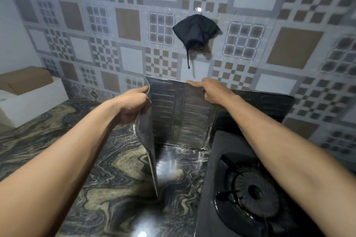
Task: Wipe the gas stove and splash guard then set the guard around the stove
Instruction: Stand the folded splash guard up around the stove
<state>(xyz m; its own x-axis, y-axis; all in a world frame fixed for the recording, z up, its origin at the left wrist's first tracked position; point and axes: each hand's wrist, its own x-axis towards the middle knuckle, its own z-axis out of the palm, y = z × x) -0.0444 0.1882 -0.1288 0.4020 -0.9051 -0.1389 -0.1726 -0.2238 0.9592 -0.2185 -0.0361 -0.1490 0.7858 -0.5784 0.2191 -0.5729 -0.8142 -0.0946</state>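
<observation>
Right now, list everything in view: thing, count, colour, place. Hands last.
splash guard: 1, silver foil, folding panels, standing on the counter left of and behind the stove
gas stove: 1, black, right side of the counter, one burner visible
counter: 1, dark marbled stone with tan swirls, runs across the lower frame
cardboard box: 1, brown, far left on a white block by the wall
black cloth item: 1, black, hangs from a wall hook above the guard, a cord dangling below
wall tiles: many, white, brown and grey checks, behind the counter
left hand: 1, grips the guard's left panel near its top
right hand: 1, grips the top edge of the guard's middle panel
</observation>
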